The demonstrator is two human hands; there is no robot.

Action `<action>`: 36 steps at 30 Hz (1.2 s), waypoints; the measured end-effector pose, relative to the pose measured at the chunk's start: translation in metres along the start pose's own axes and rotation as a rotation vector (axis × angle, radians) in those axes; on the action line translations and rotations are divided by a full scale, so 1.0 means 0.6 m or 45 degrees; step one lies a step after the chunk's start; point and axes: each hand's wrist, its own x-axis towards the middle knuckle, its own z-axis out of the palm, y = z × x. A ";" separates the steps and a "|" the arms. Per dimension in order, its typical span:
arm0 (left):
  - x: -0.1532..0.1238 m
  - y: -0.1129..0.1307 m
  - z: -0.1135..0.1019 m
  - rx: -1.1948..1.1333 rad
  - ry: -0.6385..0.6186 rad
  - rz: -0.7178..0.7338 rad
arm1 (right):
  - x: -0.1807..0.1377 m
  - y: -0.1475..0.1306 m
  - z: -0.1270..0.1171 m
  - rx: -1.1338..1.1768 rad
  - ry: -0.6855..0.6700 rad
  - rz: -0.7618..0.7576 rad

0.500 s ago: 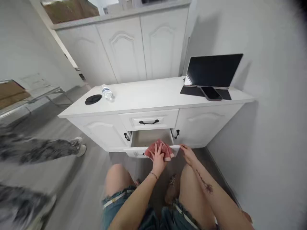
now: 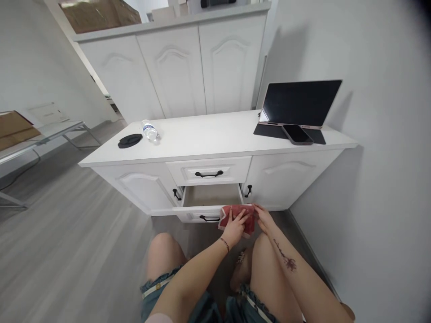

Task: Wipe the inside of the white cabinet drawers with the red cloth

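I crouch in front of a white cabinet (image 2: 215,139) whose lower drawer (image 2: 208,197) is pulled out. A red cloth (image 2: 251,222) hangs over the drawer's front edge at its right end. My left hand (image 2: 234,226) lies flat on the cloth, fingers stretched out. My right hand (image 2: 264,217) touches the cloth's right side, its fingertips bent onto the fabric. The drawer's inside looks bare. The upper drawer (image 2: 208,170) is closed, with a black handle.
On the cabinet top stand a tablet with a keyboard cover (image 2: 296,107), a phone (image 2: 296,133), a water bottle (image 2: 149,130) and a black lid (image 2: 129,140). A wall rises close on the right. Tall white cupboards (image 2: 175,67) stand behind. A folding table (image 2: 37,134) is at left.
The cloth and my left hand slid right along the drawer's front edge toward my right hand. Another person's legs, seen at left before, are out of view now.
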 end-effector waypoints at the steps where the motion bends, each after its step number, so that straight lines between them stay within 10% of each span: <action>1: 0.001 -0.006 0.003 0.020 -0.019 0.037 | 0.001 0.000 0.000 -0.013 0.007 0.001; 11: -0.058 -0.088 0.011 0.117 -0.246 -0.026 | 0.007 0.001 0.001 -0.106 0.112 -0.007; 24: -0.194 -0.195 -0.023 0.259 -0.149 -0.051 | 0.005 0.002 0.001 -0.087 0.097 -0.028; 36: -0.311 -0.264 -0.053 0.057 -0.038 -0.458 | 0.001 0.004 0.004 -0.094 0.114 -0.058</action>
